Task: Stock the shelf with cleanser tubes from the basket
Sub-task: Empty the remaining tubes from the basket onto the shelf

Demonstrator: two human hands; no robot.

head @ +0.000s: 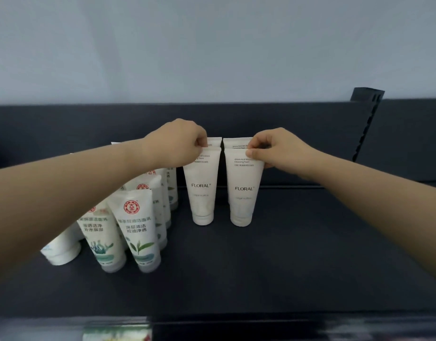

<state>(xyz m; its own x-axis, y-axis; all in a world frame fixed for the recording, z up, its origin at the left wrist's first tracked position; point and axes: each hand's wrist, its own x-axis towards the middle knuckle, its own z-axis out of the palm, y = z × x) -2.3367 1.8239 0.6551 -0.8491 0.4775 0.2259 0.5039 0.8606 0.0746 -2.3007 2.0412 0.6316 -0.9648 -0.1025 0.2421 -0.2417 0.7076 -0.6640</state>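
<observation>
A pale blue-grey wall [212, 45] fills the far background, a dark slotted upright post [365, 119] rises at the far right, and a blurred colourful package [117, 334] lies at the near edge.

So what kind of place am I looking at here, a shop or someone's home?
Most likely a shop or a mock retail display. A dark shelf holds rows of identical cleanser tubes standing on their caps, a slotted shelving upright rises at the back, and each hand is lining up a FLORAL tube.

Pale blue-grey wall [212, 45] behind dark back panel [64, 124].
</observation>
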